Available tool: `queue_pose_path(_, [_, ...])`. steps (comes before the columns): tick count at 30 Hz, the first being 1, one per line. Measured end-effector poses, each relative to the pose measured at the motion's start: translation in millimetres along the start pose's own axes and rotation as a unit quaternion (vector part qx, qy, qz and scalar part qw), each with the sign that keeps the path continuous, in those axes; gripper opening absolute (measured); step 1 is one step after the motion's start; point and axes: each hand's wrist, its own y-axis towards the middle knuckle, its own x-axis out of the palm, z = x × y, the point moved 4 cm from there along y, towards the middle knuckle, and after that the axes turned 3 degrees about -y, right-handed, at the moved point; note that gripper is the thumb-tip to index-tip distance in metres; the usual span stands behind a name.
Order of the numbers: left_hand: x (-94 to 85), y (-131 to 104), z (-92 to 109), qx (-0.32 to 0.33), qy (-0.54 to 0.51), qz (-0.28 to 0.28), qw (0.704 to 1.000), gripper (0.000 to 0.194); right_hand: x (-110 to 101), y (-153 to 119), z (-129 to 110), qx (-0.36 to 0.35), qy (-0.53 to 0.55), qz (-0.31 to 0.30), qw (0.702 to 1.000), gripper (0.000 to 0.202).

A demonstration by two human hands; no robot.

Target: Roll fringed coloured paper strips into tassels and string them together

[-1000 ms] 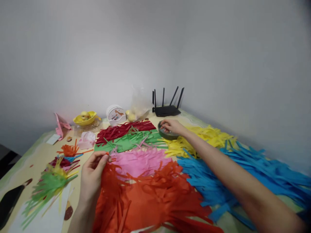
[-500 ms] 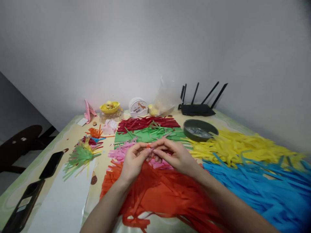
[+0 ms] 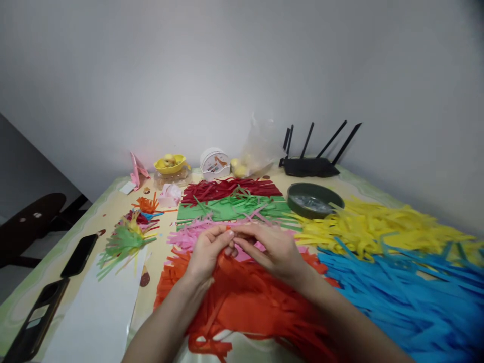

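My left hand (image 3: 208,252) pinches a small piece of orange-red fringed paper (image 3: 224,259) between thumb and forefinger; an orange tip shows above the thumb. Against it, the fingertips of my right hand (image 3: 270,248) are closed on the same spot, and what lies between them is mostly hidden. Beneath both hands spreads a larger heap of orange-red fringed paper (image 3: 249,312). Just beyond lie pink fringed paper (image 3: 185,237), green fringed paper (image 3: 196,210) and dark red fringed paper (image 3: 230,189).
Yellow strips (image 3: 378,227) and blue strips (image 3: 408,302) cover the right side. A dark round dish (image 3: 315,201) and a black router (image 3: 310,166) stand behind them. On the left are small multicoloured tassels (image 3: 126,239), a white sheet (image 3: 94,322) and two phones (image 3: 79,255).
My right hand has turned slightly, its fingers bunching nearer the left thumb. More of the orange-red paper shows hanging below the left fingers. The view has shifted a little.
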Motion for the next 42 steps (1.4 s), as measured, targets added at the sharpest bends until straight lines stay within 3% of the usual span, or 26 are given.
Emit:
queue_pose_path(7, [1.1,3.6,-9.8,-0.043,-0.080,-0.001,0.996,0.033,6.2,-3.5,1.4,-0.009,-0.038,0.004,0.999,0.020])
queue_pose_path(15, [2.4,4.0,-11.5,-0.055,-0.057,0.004,0.997,0.040,8.9,-3.3,2.0,0.014,-0.018,0.033,0.999,0.018])
queue_pose_path(18, [0.4,4.4,-3.0,0.002,0.021,0.015,1.000,0.037,3.7,-2.8,9.5,0.094,0.040,0.022,0.994,0.014])
queue_pose_path(21, [-3.7,1.1,12.8,0.101,0.141,0.042,0.984,0.024,0.5,-5.1,19.2,0.210,0.152,0.019,0.966,0.012])
queue_pose_path(23, [-3.4,-2.9,19.8,0.135,0.203,0.036,0.969,0.020,2.0,-6.4,21.8,0.248,0.210,0.016,0.946,0.014])
queue_pose_path(32, [2.9,-15.0,20.8,0.180,0.302,0.053,0.935,0.014,17.2,-7.9,22.2,0.300,0.319,0.000,0.899,0.023])
queue_pose_path(38, [0.3,-18.3,20.4,0.252,0.416,0.078,0.870,0.012,25.6,-11.2,25.7,0.312,0.345,-0.005,0.885,0.022])
queue_pose_path(42, [-3.3,-16.5,19.2,0.255,0.392,0.085,0.880,0.006,26.2,-9.5,27.6,0.309,0.335,0.000,0.890,0.021])
